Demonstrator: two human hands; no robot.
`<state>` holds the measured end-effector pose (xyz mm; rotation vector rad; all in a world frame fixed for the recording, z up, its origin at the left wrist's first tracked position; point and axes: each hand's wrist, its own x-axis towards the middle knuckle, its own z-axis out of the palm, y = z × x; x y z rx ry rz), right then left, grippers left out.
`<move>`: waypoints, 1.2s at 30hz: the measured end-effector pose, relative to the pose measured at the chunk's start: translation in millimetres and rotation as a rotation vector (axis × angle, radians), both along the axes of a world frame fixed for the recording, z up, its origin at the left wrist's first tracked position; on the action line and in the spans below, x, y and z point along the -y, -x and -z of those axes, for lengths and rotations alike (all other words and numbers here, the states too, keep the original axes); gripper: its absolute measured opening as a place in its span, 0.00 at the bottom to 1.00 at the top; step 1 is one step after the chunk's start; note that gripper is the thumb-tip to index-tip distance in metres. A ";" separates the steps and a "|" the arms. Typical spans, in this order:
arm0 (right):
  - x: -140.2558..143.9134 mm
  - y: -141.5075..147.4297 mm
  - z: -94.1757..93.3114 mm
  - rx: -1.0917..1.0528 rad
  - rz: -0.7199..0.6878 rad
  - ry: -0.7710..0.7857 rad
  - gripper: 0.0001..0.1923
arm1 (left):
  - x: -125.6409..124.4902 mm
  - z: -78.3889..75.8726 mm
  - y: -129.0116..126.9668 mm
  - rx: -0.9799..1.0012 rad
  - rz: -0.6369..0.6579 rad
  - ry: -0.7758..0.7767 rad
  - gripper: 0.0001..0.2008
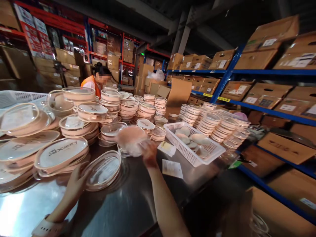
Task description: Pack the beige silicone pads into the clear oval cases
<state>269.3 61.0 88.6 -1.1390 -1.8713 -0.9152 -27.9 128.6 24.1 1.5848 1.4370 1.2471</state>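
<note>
At the table's front left, my left hand (78,176) grips the left edge of a clear-lidded oval case (103,170); some of its fingers are hidden. My right hand (148,154) is closed on the near right side of a pinkish oval case (132,137), blurred by motion, with something clear at its edge. Beside my left hand is a stack topped by an oval case with dark lettering (63,152). Just behind the pinkish case, a smaller lettered case (145,124) tops another pile.
A white perforated basket (191,154) with several roundish pieces stands right of my right hand, paper slips (172,168) beside it. More stacked cases (209,126) stand behind. Across the metal table (128,204) is a person in an orange vest (92,84). Shelves of cartons (266,93) line the right.
</note>
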 end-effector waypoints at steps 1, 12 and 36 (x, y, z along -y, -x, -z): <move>0.4 -13.5 -4.8 -0.096 0.110 -0.058 0.17 | -0.5 0.7 0.5 0.020 0.014 0.028 0.29; -24.6 25.9 14.9 -0.807 -0.033 0.616 0.16 | 10.4 -8.2 -1.9 0.181 0.114 0.270 0.29; -0.4 62.8 -7.1 -0.286 -0.660 1.205 0.16 | 19.7 -57.5 20.1 0.651 0.446 0.359 0.27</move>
